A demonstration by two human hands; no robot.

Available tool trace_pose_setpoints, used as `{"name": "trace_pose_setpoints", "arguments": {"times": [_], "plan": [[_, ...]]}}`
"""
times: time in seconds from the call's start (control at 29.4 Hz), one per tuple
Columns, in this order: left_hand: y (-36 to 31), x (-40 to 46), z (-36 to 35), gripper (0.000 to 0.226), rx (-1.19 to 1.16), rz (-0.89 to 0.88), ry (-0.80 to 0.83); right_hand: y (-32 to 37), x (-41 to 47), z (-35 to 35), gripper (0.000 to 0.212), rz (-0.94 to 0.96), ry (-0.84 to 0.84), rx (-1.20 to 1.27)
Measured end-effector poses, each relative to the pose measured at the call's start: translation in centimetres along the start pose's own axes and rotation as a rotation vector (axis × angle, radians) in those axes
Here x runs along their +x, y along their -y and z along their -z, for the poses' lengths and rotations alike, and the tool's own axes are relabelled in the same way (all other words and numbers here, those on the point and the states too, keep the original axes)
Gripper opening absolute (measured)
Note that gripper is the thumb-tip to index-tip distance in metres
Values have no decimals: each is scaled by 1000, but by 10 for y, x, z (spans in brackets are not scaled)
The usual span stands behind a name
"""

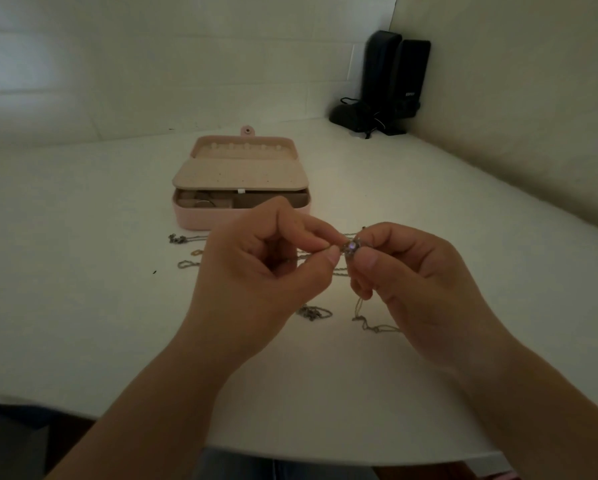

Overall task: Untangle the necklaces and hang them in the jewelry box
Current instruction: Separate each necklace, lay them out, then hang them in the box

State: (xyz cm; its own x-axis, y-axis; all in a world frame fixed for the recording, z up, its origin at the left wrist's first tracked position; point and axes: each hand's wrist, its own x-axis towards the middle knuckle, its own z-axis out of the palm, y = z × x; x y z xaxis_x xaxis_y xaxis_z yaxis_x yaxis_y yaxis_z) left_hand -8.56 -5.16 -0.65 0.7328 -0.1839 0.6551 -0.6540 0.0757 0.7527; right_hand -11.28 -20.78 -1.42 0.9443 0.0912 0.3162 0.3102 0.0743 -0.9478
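I am holding my left hand (256, 258) and right hand (405, 271) up over the middle of the table (83, 323), close together, so the knot sits between them where I can see it. My left thumb and forefinger are pinching a strand of chain, the other fingers curled in out of the way. My right fingers are clamping on the small pendant (351, 247), keeping it steady while I am working the strand away from it. In this dim light I cannot tell for sure whether one chain or two are running through the pendant.

Loose lengths of the necklaces (370, 323) are trailing down onto the table beneath my hands, and more ends are lying to the left, near the box, with a clasp (176, 239) showing.

Beyond my hands the pink jewelry box (200, 216) is sitting open toward the far edge, its lid laid back so the row of hooks (245, 147) is facing me, bare and waiting. Two black speakers (394, 81) are standing in the far right corner.
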Motion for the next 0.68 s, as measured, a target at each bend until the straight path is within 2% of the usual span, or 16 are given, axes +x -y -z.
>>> {"name": "trace_pose_setpoints", "arguments": {"times": [0.24,0.34,0.51,0.68], "plan": [[1,-2,-2,16,17,40,-5,5,-1,-1,11,-76,51,30],[1,-2,-2,16,20,43,-10,5,-1,-1,8,-95,5,22],[1,-1,0,13,33,14,19,3,0,1,13,-113,-47,42],[0,-2,1,15,58,-17,80,4,1,1,6,-95,1,99]]}}
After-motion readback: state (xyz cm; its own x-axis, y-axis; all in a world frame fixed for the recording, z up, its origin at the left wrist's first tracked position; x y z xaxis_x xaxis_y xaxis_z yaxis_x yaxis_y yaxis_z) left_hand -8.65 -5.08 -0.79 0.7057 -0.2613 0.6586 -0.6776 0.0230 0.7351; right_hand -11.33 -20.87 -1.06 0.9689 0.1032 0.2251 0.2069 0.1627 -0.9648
